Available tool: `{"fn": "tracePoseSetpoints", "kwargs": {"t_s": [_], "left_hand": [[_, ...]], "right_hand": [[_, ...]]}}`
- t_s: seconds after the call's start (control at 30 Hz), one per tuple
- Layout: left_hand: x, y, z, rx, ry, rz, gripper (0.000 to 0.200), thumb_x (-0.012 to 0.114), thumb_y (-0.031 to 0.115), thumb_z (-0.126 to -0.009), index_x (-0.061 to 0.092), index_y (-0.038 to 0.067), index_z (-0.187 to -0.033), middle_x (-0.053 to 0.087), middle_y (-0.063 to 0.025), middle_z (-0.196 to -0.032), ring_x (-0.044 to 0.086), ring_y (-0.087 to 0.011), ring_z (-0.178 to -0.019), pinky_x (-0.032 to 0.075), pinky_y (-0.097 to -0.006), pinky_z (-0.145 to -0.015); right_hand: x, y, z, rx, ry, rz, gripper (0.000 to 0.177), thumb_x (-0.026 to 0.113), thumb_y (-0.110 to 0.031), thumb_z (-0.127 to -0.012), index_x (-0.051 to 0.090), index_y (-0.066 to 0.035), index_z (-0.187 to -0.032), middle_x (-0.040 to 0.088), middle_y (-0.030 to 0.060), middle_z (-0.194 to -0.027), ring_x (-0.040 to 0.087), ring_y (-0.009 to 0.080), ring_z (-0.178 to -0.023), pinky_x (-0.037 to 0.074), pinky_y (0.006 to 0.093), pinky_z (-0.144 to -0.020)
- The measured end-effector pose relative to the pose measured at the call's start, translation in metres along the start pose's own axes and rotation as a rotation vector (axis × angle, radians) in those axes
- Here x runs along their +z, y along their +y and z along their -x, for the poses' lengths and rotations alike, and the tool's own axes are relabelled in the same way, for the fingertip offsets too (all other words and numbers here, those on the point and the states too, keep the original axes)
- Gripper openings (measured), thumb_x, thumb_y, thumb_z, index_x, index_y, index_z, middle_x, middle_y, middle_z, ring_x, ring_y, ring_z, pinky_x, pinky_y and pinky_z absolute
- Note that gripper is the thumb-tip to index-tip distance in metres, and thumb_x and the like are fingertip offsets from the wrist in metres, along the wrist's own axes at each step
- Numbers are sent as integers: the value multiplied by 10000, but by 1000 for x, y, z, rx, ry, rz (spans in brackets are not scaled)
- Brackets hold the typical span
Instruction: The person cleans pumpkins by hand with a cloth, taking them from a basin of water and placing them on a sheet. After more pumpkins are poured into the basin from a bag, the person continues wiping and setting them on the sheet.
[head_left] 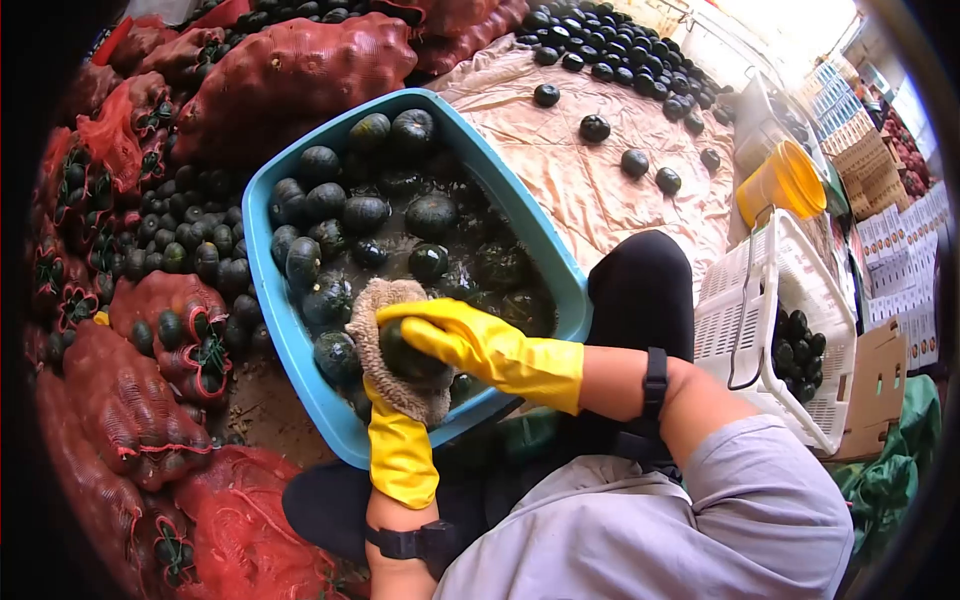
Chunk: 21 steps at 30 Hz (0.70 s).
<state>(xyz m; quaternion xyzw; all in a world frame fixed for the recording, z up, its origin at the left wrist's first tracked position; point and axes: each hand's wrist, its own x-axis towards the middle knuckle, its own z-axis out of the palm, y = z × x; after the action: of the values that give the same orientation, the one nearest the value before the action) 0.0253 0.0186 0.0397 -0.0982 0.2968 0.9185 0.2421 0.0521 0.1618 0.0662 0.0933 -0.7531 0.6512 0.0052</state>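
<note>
My right hand (pixel 455 335), in a yellow rubber glove, grips a dark green squash (pixel 405 355) from above, its fingers curled over the top. Under and around that squash lies a rough beige scrubbing cloth (pixel 375 310). My left hand (pixel 400 455), also gloved in yellow, supports the cloth and squash from below; the cloth hides its fingers. Both hands are over the near part of a blue plastic tub (pixel 285 370). Murky water (pixel 400 270) fills the tub, and several wet squashes (pixel 430 215) sit in it, some partly under the surface.
Red mesh sacks (pixel 290 85) of squashes and loose squashes (pixel 185 235) crowd the left. Beyond the tub, a pinkish sheet (pixel 560 160) bears rows of squashes (pixel 620 45). At right stand a white crate (pixel 745 290), a yellow bucket (pixel 780 185) and stacked cartons (pixel 900 265).
</note>
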Motion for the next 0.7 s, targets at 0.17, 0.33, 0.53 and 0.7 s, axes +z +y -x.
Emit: {"fn": "tracePoseSetpoints", "kwargs": {"t_s": [0.17, 0.33, 0.53, 0.7], "left_hand": [[-33, 19, -15, -23, -313, -295, 559, 573, 453, -1113, 613, -10, -1425, 628, -168, -1468, 595, -293, -1348, 494, -455, -1154], [-43, 7, -15, -279, -149, 22, 460, 488, 394, -1110, 644, 36, -1354, 692, -149, -1319, 641, -303, -1255, 491, -450, -1138], [-40, -1, -11, 67, 36, -122, 373, 604, 395, -1087, 685, 75, -1262, 716, -161, -1224, 690, -299, -1139, 561, -442, -1026], [-70, -3, -22, -56, -261, -638, 511, 591, 444, -1043, 616, 69, -1389, 688, -167, -1328, 653, -355, -1246, 516, -493, -1097]], "right_hand": [[48, 21, 8, -260, 312, 364, 540, 763, -218, -958, 622, 4, -1429, 669, 240, -1305, 608, 438, -1270, 484, 489, -1105], [39, 8, -3, 291, 235, -485, 465, 672, -250, -1059, 610, -77, -1486, 726, 72, -1229, 672, 116, -969, 543, 311, -953], [14, 21, -5, 17, -46, 497, 742, 845, -226, -884, 536, -120, -1550, 630, 220, -1447, 584, 414, -1349, 483, 483, -1134], [19, 20, -9, 568, -56, -76, 763, 863, -473, -867, 575, -146, -1493, 658, 152, -1385, 657, 299, -1246, 534, 420, -1048]]}}
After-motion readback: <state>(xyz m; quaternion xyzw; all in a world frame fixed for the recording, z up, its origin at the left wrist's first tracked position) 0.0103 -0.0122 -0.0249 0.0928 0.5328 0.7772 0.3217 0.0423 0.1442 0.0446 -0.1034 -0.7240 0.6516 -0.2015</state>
